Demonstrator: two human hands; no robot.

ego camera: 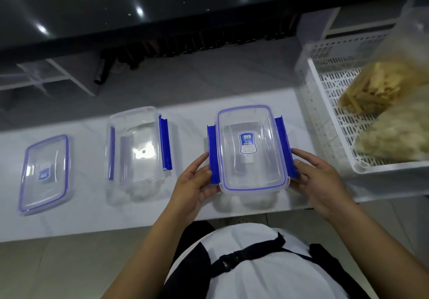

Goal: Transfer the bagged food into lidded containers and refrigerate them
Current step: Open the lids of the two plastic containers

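Blue clips (212,157) on both long sides are flipped outward on the lidded container (251,148) we've got in front of us, so the lid (251,122) is only resting on top and hasn't come off yet. Our left hand (197,182) is curled around the left side, fingers against the left clip, and our right hand (320,178) mirrors it on the other side, fingers bent around the right clip (284,145). Holding it from both sides keeps the box steady on the white counter (92,217) while the latches get worked — that's our read anyway.

Further left sits a second container (137,145), already open, with its loose lid (44,173) laid flat just beside it (makes sense, it keeps the mouth free for filling). Both boxes look empty.

The food itself hasn't moved: two clear bags are over in the white perforated basket (325,103) at the right edge of the counter. One bag of yellowish strips (380,82) leans on top, and a paler bag (399,131) lies below it, the two touching. Can't tell exactly what either food is — it's too blurry.

So we're early on. We'd guess lifting this lid comes next, then reaching for the bags. No fridge in view.
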